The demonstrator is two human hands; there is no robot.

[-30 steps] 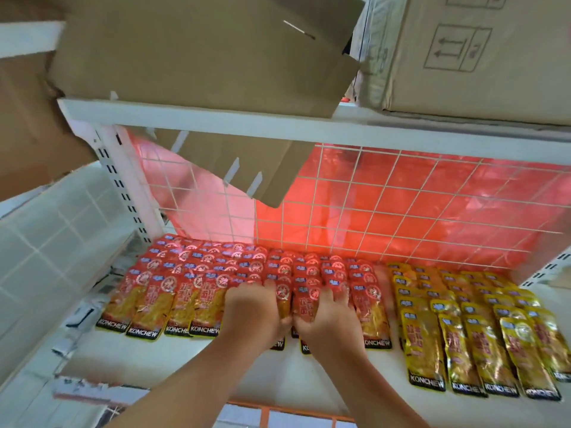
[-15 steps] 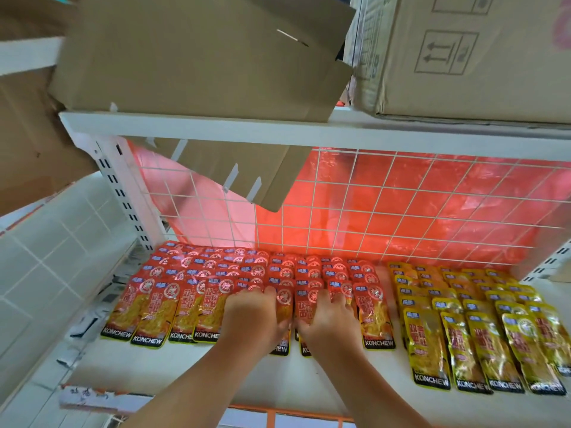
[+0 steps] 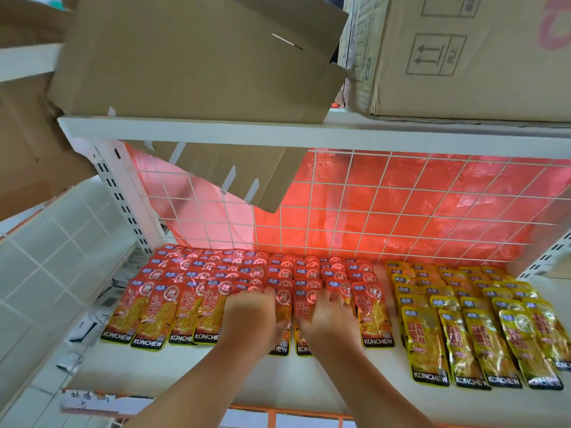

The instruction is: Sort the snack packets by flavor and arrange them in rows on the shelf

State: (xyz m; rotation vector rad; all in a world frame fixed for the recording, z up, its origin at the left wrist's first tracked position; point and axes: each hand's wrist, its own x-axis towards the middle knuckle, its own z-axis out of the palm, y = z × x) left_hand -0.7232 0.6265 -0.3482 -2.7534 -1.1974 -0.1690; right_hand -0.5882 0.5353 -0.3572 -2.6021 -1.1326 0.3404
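L hand & R hand lay palm-down on red packets, centre frame; gripping or just pressing, couldn't tell. Lower right: yellow packets in rows on shelf.

On feed I see only hands and forearms. Left grip: bare hand, back smooth, knuckles rounded, fingers short. Right grip: bare hand likewise, knuckle ridges plainer. Left forearm and right forearm: bare skin all way to near frame edge, slim at wrist, widening toward camera. Nails too small for me to judge.
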